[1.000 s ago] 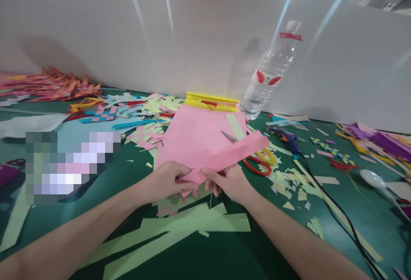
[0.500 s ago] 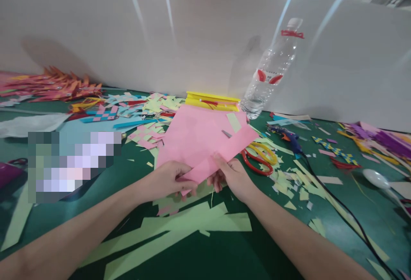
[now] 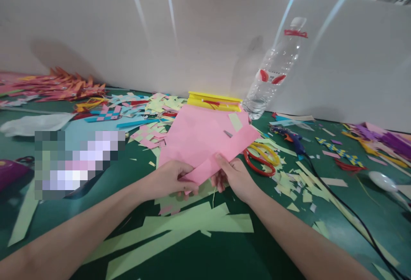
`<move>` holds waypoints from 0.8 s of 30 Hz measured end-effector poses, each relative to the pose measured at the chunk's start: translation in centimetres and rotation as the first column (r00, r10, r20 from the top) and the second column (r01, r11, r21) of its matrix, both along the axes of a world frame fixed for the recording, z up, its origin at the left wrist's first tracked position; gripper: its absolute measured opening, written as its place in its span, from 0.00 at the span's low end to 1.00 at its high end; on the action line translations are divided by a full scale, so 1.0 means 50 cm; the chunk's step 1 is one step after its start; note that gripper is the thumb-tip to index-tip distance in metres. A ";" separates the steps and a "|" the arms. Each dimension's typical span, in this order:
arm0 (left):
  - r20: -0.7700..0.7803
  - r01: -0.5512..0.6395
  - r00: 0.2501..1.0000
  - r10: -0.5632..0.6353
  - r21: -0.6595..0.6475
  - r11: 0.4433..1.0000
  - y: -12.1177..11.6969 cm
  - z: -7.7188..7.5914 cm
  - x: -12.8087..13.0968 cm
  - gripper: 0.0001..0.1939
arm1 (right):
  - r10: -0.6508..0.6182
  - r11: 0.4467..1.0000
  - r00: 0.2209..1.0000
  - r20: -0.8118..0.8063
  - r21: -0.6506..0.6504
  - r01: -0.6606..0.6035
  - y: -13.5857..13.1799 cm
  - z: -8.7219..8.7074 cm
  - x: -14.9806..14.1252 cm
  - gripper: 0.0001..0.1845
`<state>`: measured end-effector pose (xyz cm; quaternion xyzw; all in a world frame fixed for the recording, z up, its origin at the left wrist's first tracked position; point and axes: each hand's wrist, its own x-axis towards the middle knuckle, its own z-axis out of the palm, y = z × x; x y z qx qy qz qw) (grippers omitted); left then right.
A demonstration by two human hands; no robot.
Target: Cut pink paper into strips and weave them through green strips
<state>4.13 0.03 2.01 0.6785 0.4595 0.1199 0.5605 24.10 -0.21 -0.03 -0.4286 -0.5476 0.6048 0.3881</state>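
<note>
A large pink paper sheet (image 3: 195,136) lies on the green table (image 3: 224,258), its near corner lifted and folded over. My left hand (image 3: 170,179) pinches that corner from the left. My right hand (image 3: 236,177) grips the folded pink edge from the right, thumb on top. Red and yellow scissors (image 3: 261,160) lie just right of the sheet, partly under it. Long pale green paper strips (image 3: 180,228) are spread beneath my wrists.
A clear water bottle (image 3: 272,72) leans against the white wall. A yellow stack (image 3: 214,101) sits behind the pink sheet. A blue glue gun (image 3: 290,136) trails a black cord (image 3: 346,211) to the right. Coloured paper scraps and woven pieces (image 3: 105,113) cover the left.
The folded pink flap has been drawn in and pressed down shorter. My right hand slid up along its edge. The view shifted slightly.
</note>
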 end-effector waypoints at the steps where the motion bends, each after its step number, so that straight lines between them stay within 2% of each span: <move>1: -0.002 0.000 1.000 0.000 -0.005 1.000 0.000 -0.001 0.000 0.14 | 0.001 1.000 1.000 0.002 0.000 -0.001 0.000 0.001 0.000 0.34; 7: 0.030 0.012 0.999 -0.012 -0.001 1.000 0.002 -0.009 -0.001 0.12 | 0.000 1.000 1.000 0.009 0.001 0.000 0.001 -0.003 0.003 0.33; 16: 0.065 0.044 0.997 -0.043 -0.006 0.999 0.005 -0.014 -0.005 0.08 | -0.032 0.999 0.992 -0.121 -0.010 0.031 0.002 -0.012 0.006 0.30; 24: 0.049 0.002 0.999 0.000 -0.039 0.999 0.003 -0.010 -0.001 0.09 | 0.001 1.000 0.998 -0.057 0.002 -0.001 0.005 -0.013 0.011 0.30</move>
